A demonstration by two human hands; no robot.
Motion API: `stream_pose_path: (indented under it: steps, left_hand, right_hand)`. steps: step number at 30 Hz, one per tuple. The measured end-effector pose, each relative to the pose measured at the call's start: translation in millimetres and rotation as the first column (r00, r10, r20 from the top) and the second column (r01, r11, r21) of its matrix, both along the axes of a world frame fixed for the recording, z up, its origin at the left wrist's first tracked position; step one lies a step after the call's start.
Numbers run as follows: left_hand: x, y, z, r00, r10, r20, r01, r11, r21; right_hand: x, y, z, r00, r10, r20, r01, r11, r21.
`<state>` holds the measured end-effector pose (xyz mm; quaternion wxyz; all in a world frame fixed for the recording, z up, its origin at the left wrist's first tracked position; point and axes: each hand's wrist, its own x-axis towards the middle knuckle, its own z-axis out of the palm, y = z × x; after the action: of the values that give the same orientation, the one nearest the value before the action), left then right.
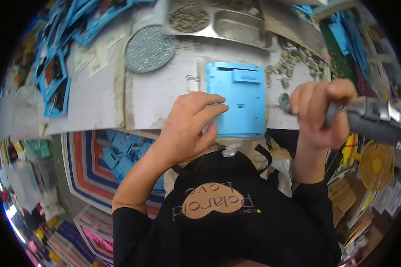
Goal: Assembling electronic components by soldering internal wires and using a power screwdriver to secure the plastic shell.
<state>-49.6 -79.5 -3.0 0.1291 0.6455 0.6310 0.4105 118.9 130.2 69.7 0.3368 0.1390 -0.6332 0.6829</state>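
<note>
across the top, a pale worktable (98,98); below left, a striped bag (82,180) with blue pieces (122,143) heaped inside. flat near the table's front edge, a blue casing (239,120), seemingly put together already (remaining work impossible to tell). clear of it, a grey handheld tool (372,127), clenched in the right hand (321,107). over the casing's left edge, the left hand (194,116), with fingers loosely spread, gripping nothing.

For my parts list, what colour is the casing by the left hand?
The casing is light blue, clearest in the head view.
</note>
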Motion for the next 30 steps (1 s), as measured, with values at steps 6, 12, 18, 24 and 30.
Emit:
stream_pose_path:
  steps: [6,12,18,24,30]
  left_hand:
    - [33.1,64.4,-6.9,0.985,-0.021,-0.174,0.019,1.000,-0.017]
    - [34.6,62.8,-6.2,0.978,-0.005,-0.206,-0.005,0.999,-0.046]
    - [36.7,62.1,-7.9,0.980,0.004,-0.200,-0.010,1.000,-0.029]
    - [25.2,70.3,-17.5,0.995,-0.071,-0.070,0.071,0.998,-0.002]
    - [-13.1,96.4,-22.6,0.902,0.123,-0.414,-0.133,0.991,0.006]
  right_hand:
    - [15.0,22.6,-36.5,0.944,-0.295,0.146,0.308,0.949,-0.074]
    - [0.8,23.0,-40.4,0.957,-0.288,0.023,0.289,0.954,-0.083]
    - [12.9,13.5,-43.7,0.928,-0.271,0.254,0.308,0.944,-0.116]
    - [44.4,-14.2,-53.7,0.899,-0.298,0.321,0.321,0.947,-0.020]
    - [13.9,-1.2,-11.4,0.998,-0.052,0.039,0.056,0.993,-0.105]
